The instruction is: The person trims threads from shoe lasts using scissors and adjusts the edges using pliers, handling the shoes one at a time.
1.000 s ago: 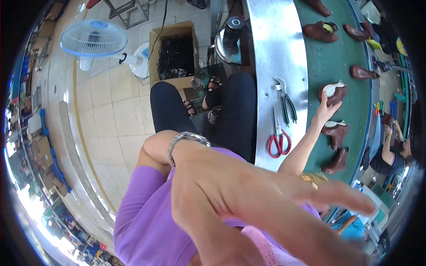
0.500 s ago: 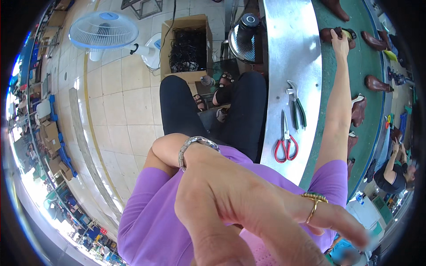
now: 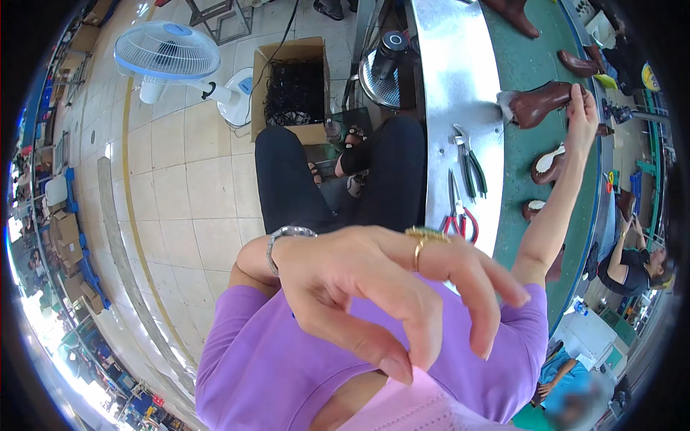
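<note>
My left hand [image 3: 374,287], with a bracelet at the wrist and a ring, is raised close in front of my chest. Its thumb and index finger pinch the edge of a pink perforated cloth [image 3: 431,406]; the other fingers curl loosely. Stretched out over the green surface [image 3: 514,172], my right hand [image 3: 581,118] grips a brown leather boot [image 3: 543,104] at one end. The boot's other end, with greyish material showing, lies at the metal table's edge. Green-handled pliers [image 3: 471,169] and red-handled scissors [image 3: 458,212], partly covered by my left hand, lie on the metal table [image 3: 460,79].
More brown boots [image 3: 550,165] stand along the green surface. A white-and-blue fan [image 3: 169,54] and a cardboard box [image 3: 291,54] of black strands are on the tiled floor at left. A dark-topped flask [image 3: 393,47] stands beyond my knees. Another person [image 3: 629,266] works at right.
My right hand has drawn a boot nearer, its one end now at the metal table. My left hand has moved back, and its thumb and index finger now pinch the pink cloth.
</note>
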`<action>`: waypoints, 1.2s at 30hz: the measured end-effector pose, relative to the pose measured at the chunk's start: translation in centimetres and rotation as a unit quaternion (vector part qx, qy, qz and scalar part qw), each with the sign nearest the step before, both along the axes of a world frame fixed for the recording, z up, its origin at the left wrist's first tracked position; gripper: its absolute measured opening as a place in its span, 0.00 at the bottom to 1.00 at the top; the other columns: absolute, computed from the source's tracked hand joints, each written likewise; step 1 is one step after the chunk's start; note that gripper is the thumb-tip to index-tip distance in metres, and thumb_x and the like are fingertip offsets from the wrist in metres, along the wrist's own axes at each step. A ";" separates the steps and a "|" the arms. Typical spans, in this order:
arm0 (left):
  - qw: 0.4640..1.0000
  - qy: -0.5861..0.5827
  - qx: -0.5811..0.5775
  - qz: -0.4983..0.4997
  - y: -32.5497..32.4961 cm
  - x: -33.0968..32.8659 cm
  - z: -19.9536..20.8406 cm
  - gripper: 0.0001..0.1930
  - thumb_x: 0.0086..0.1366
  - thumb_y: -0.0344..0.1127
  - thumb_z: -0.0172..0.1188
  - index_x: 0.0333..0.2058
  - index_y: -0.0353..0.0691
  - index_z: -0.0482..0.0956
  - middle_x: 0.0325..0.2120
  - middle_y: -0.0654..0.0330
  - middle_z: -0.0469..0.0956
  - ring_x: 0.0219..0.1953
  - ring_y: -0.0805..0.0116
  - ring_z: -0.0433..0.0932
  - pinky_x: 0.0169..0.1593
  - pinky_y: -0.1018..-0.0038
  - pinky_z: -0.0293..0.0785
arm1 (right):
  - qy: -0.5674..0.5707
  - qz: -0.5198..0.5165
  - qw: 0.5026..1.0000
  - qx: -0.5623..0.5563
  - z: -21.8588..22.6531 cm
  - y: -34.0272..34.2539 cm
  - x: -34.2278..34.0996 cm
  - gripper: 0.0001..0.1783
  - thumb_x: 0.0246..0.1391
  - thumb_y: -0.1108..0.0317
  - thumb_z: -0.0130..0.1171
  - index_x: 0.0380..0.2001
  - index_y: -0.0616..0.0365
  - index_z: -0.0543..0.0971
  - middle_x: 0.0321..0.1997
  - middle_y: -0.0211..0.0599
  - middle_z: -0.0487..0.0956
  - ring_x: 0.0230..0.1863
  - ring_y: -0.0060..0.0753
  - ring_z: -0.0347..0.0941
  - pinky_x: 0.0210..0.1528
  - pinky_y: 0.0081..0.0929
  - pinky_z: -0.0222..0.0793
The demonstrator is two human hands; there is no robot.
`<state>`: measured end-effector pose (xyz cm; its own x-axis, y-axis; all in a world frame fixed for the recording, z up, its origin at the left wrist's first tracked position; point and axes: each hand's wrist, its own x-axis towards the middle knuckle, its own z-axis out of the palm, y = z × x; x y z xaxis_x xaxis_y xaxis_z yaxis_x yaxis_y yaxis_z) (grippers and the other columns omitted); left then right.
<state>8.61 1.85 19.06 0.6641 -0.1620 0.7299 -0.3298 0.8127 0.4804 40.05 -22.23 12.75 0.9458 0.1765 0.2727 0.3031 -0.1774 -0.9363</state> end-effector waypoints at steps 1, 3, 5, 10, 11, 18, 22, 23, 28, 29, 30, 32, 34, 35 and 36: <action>0.999 -0.009 0.018 0.041 0.2 -0.1 0.2 0.06 0.59 0.31 0.57 0.27 0.36 0.80 0.37 0.40 0.74 0.49 0.31 0.66 0.50 0.42 0.65 | 0.005 0.011 1.000 0.006 1.9 0.8 -2.5 0.07 0.55 0.64 0.58 0.28 0.55 0.76 0.18 0.16 0.64 0.19 0.08 0.53 0.22 0.11 0.46; 0.998 -0.014 0.007 0.065 -0.2 -0.3 0.2 0.07 0.60 0.32 0.56 0.26 0.37 0.80 0.36 0.41 0.74 0.49 0.31 0.66 0.49 0.43 0.66 | 0.014 0.033 0.999 0.012 4.7 2.6 -7.2 0.07 0.54 0.66 0.58 0.32 0.58 0.77 0.17 0.16 0.64 0.18 0.07 0.52 0.21 0.10 0.45; 0.992 -0.067 0.028 0.102 -0.1 -0.8 -0.3 0.13 0.62 0.41 0.54 0.33 0.36 0.78 0.41 0.42 0.73 0.49 0.28 0.64 0.51 0.41 0.63 | 0.023 0.040 0.999 0.011 6.9 4.2 -11.9 0.07 0.54 0.68 0.58 0.34 0.60 0.77 0.17 0.15 0.64 0.17 0.07 0.52 0.20 0.09 0.44; 0.863 -0.006 0.422 0.279 4.7 -0.5 -2.0 0.54 0.38 0.53 0.73 0.60 0.37 0.55 0.62 0.43 0.49 0.63 0.42 0.52 0.63 0.55 0.47 | 0.148 0.160 0.966 0.142 8.6 8.4 -19.5 0.09 0.53 0.70 0.57 0.35 0.63 0.77 0.16 0.17 0.65 0.12 0.06 0.50 0.14 0.09 0.44; 0.856 0.035 0.441 0.269 4.8 -1.2 -3.6 0.59 0.33 0.50 0.76 0.62 0.37 0.51 0.63 0.43 0.46 0.64 0.47 0.49 0.63 0.58 0.47 | 0.164 0.211 0.952 0.150 8.1 9.1 -20.0 0.07 0.53 0.69 0.57 0.33 0.62 0.77 0.16 0.17 0.66 0.12 0.06 0.51 0.14 0.10 0.45; 0.826 0.255 0.410 0.291 4.1 -6.1 -14.8 0.58 0.37 0.35 0.75 0.64 0.41 0.45 0.65 0.52 0.43 0.67 0.57 0.43 0.65 0.69 0.44 | 0.306 0.294 0.900 0.101 -1.9 16.1 -22.0 0.08 0.55 0.64 0.56 0.27 0.57 0.77 0.17 0.17 0.68 0.14 0.08 0.55 0.16 0.10 0.49; 0.813 0.331 0.417 0.237 3.2 -8.1 -16.8 0.56 0.43 0.32 0.72 0.65 0.44 0.40 0.66 0.52 0.40 0.67 0.59 0.40 0.66 0.69 0.44 | 0.394 0.306 0.862 0.089 -7.3 16.2 -22.6 0.09 0.55 0.64 0.55 0.28 0.57 0.77 0.18 0.16 0.67 0.16 0.08 0.55 0.18 0.10 0.47; 0.798 0.345 0.433 0.238 3.0 -8.6 -17.2 0.57 0.43 0.32 0.72 0.65 0.45 0.38 0.66 0.52 0.39 0.68 0.59 0.39 0.66 0.69 0.44 | 0.407 0.310 0.855 0.085 -8.1 16.3 -23.0 0.09 0.55 0.63 0.55 0.26 0.56 0.76 0.18 0.16 0.66 0.16 0.08 0.54 0.18 0.10 0.47; 0.780 0.358 0.455 0.238 3.2 -9.7 -19.1 0.60 0.45 0.26 0.70 0.65 0.49 0.30 0.66 0.58 0.40 0.65 0.69 0.48 0.62 0.71 0.53 | 0.399 0.328 0.855 0.049 -9.6 17.1 -23.8 0.12 0.55 0.61 0.56 0.21 0.53 0.73 0.18 0.16 0.65 0.17 0.08 0.54 0.19 0.11 0.48; 0.784 0.363 0.447 0.231 3.3 -9.7 -19.2 0.61 0.44 0.27 0.71 0.65 0.49 0.29 0.66 0.57 0.40 0.65 0.68 0.48 0.63 0.71 0.51 | 0.377 0.341 0.860 0.033 -10.0 17.1 -23.6 0.09 0.56 0.62 0.55 0.27 0.55 0.76 0.20 0.17 0.69 0.16 0.07 0.56 0.19 0.08 0.49; 0.789 0.367 0.439 0.224 3.4 -9.7 -19.3 0.62 0.44 0.28 0.72 0.65 0.49 0.28 0.66 0.56 0.39 0.65 0.67 0.47 0.64 0.70 0.49 | 0.378 0.342 0.860 0.032 -10.1 16.9 -23.5 0.09 0.56 0.62 0.55 0.27 0.55 0.76 0.20 0.17 0.69 0.16 0.07 0.56 0.19 0.08 0.49; 0.801 0.361 0.434 0.200 4.1 -9.6 -18.5 0.62 0.43 0.31 0.73 0.65 0.48 0.31 0.66 0.55 0.38 0.66 0.64 0.43 0.65 0.70 0.45 | 0.364 0.353 0.862 -0.005 -10.1 16.6 -23.3 0.13 0.55 0.59 0.56 0.21 0.53 0.73 0.18 0.17 0.66 0.18 0.09 0.56 0.20 0.11 0.52; 0.812 0.355 0.428 0.176 4.5 -9.3 -18.0 0.61 0.42 0.34 0.73 0.65 0.47 0.33 0.66 0.54 0.36 0.68 0.60 0.38 0.66 0.69 0.41 | 0.360 0.365 0.859 -0.004 -10.0 16.3 -23.2 0.12 0.55 0.59 0.56 0.23 0.54 0.74 0.18 0.17 0.66 0.19 0.09 0.57 0.21 0.11 0.52; 0.837 0.414 0.326 0.148 4.8 -8.9 -18.2 0.60 0.43 0.36 0.72 0.65 0.48 0.33 0.66 0.53 0.36 0.68 0.60 0.38 0.66 0.69 0.40 | 0.356 0.376 0.855 -0.003 -10.0 16.2 -23.3 0.12 0.56 0.59 0.56 0.24 0.55 0.75 0.18 0.18 0.66 0.19 0.09 0.57 0.21 0.11 0.53; 0.849 0.466 0.218 0.118 5.1 -8.5 -18.5 0.59 0.45 0.39 0.71 0.65 0.48 0.33 0.66 0.53 0.35 0.68 0.60 0.37 0.66 0.69 0.39 | 0.357 0.377 0.854 -0.003 -9.8 16.1 -23.3 0.12 0.56 0.59 0.56 0.24 0.55 0.75 0.18 0.18 0.66 0.19 0.09 0.57 0.21 0.11 0.53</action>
